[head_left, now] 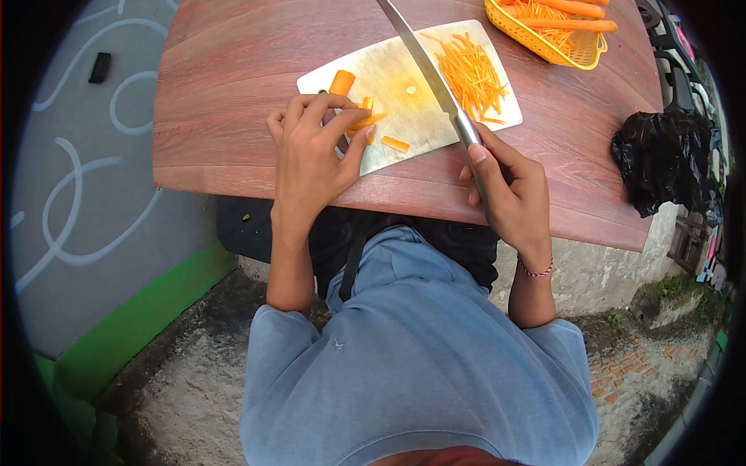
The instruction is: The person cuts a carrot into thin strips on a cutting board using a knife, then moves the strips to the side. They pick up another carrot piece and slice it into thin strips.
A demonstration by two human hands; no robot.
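Observation:
My right hand (509,186) is wrapped round the metal handle of a knife (423,58), its long blade slanting up and left above a white cutting board (412,147). At the board's left end, my left hand (311,144) has its fingers bent, with thumb and forefinger closing on a carrot piece (368,121); its fingers partly hide other pieces. Just beyond them is a thick carrot chunk (341,82). One short carrot stick (395,144) lies near the board's front edge. Right of the blade is a heap of thin carrot strips (472,78).
A yellow plastic basket (544,48) with whole carrots (571,25) and shreds stands at the far right of the reddish wooden table (225,116). A black plastic bag (660,159) hangs by the table's right edge. To the left is a grey wall (85,202) with painted white curves.

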